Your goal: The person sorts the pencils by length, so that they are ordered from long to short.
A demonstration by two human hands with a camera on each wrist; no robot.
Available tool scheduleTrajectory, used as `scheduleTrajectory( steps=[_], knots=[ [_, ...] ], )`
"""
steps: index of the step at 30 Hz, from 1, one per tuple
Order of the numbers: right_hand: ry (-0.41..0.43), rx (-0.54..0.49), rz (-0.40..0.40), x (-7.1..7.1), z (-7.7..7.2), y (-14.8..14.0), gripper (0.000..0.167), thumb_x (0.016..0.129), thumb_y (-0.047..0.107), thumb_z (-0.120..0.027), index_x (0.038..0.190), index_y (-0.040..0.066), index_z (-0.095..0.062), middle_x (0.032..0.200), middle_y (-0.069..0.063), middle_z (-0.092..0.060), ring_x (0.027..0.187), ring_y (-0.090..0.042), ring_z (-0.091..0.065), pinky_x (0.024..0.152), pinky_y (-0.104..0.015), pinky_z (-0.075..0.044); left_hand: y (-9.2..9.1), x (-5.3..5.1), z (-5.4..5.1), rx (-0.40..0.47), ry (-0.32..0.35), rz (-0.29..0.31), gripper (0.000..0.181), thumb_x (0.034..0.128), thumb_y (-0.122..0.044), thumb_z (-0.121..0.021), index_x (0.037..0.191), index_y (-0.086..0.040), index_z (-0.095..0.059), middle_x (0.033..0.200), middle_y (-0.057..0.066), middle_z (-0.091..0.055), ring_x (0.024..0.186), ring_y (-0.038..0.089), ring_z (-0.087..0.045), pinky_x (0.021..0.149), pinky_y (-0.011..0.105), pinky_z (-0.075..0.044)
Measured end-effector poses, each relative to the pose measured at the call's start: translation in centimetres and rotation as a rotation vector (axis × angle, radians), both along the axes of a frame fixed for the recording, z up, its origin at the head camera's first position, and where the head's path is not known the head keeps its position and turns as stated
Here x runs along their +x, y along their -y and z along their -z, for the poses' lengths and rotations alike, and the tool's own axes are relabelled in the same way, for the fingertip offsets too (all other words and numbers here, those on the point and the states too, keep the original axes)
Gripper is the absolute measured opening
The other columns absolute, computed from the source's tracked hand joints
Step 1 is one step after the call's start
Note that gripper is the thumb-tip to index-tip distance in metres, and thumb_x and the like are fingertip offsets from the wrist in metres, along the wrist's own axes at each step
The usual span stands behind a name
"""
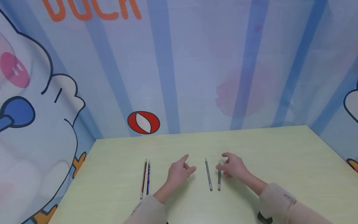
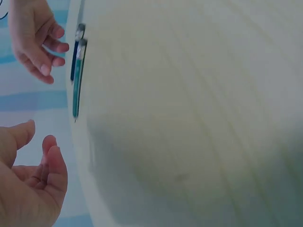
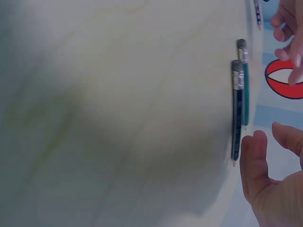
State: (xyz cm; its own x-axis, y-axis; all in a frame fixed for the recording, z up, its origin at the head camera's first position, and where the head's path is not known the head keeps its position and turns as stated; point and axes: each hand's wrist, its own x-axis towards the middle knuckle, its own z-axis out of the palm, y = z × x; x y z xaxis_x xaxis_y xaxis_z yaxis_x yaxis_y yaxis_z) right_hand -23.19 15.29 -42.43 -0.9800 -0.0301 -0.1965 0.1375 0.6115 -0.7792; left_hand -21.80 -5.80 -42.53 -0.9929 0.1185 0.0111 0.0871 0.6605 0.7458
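Two pencils lie on the table between and under my hands: a green pencil and, to its right, a dark pencil, eraser ends toward me. My right hand hovers over the dark pencil's far end, thumb and index finger apart, holding nothing. In the right wrist view its fingertips are near the tip of the dark pencil. My left hand is above the table left of the green pencil, index finger extended and thumb apart, with nothing in it. Left of it lie a red pencil and a blue patterned pencil, side by side.
The pale yellow table reaches back to a blue striped cloth backdrop printed with cartoon figures and a red ball. A small dark object shows below my right sleeve.
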Motion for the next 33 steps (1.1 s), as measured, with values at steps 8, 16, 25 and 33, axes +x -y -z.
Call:
scheduleTrajectory(
  steps=[8,16,25,33],
  knots=[
    [-0.034,0.141,-0.026,0.5,1.3,0.5,0.064,0.073,0.016,-0.069,0.126,-0.005,-0.041,0.065,-0.005,-0.056,0.045,-0.013,-0.05,0.044,-0.025,-0.041,-3.4,-0.1,1.4,-0.1,0.008,0.029,0.057,0.0781,-0.028,-0.064,0.127,-0.004,-0.046,0.059,-0.005,-0.05,0.051,0.006,-0.04,0.048,0.019,-0.032],
    [-0.085,0.175,-0.058,1.0,1.5,1.0,0.061,0.074,0.013,-0.068,0.124,-0.009,-0.043,0.044,-0.003,-0.051,0.035,-0.011,-0.045,0.037,-0.021,-0.035,-5.5,0.1,2.3,-0.193,-0.004,0.061,0.044,0.0782,-0.031,-0.064,0.115,-0.007,-0.056,0.056,-0.003,-0.047,0.049,0.008,-0.039,0.046,0.021,-0.029],
    [-0.081,0.193,-0.079,0.9,1.5,1.0,0.045,0.073,0.006,-0.064,0.114,-0.008,-0.052,0.046,-0.003,-0.051,0.035,-0.01,-0.045,0.036,-0.019,-0.036,-6.5,-0.1,2.1,-0.291,-0.031,0.047,0.042,0.0751,-0.031,-0.067,0.11,-0.008,-0.059,0.068,0.0,-0.055,0.057,0.011,-0.042,0.047,0.022,-0.031],
    [-0.078,0.207,-0.077,0.8,1.5,1.0,0.047,0.074,0.004,-0.062,0.117,-0.009,-0.05,0.046,-0.002,-0.052,0.035,-0.01,-0.046,0.037,-0.02,-0.037,-6.8,-0.1,1.7,-0.336,-0.004,0.025,0.022,0.075,-0.025,-0.068,0.086,-0.007,-0.06,0.063,0.0,-0.05,0.053,0.012,-0.042,0.045,0.021,-0.031]
  ],
)
